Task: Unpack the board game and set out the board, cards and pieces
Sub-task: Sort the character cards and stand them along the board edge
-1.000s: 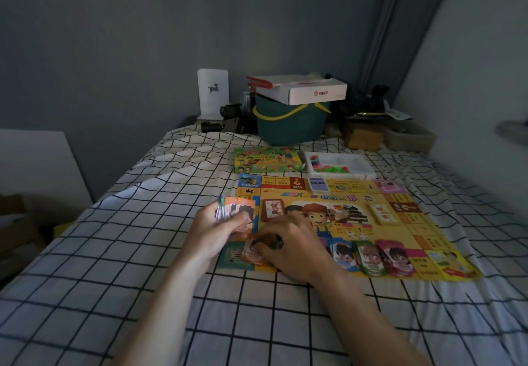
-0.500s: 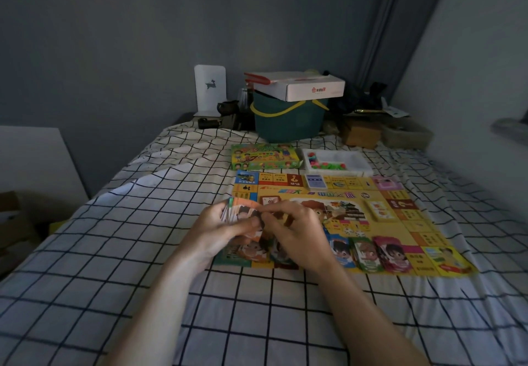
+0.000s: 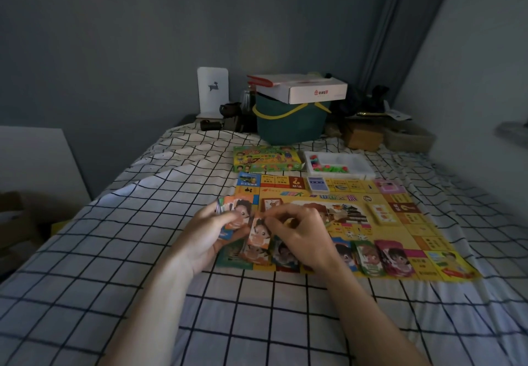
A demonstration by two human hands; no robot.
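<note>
Left grip (image 3: 210,232) holding card stack (image 3: 234,211), right grip (image 3: 297,231) pinching card (image 3: 258,232) beside it

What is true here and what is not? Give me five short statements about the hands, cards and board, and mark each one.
1. The left hand holds a fan of character cards. True.
2. The right hand rests flat on the bedsheet. False: its fingers pinch a single card over the board.
3. The white tray of coloured pieces sits beyond the board's far edge. True.
4. The board's near edge has no cards on it. False: character cards lie in a row there.
5. The green game box stands on the board. False: it lies on the sheet beyond it.
</note>
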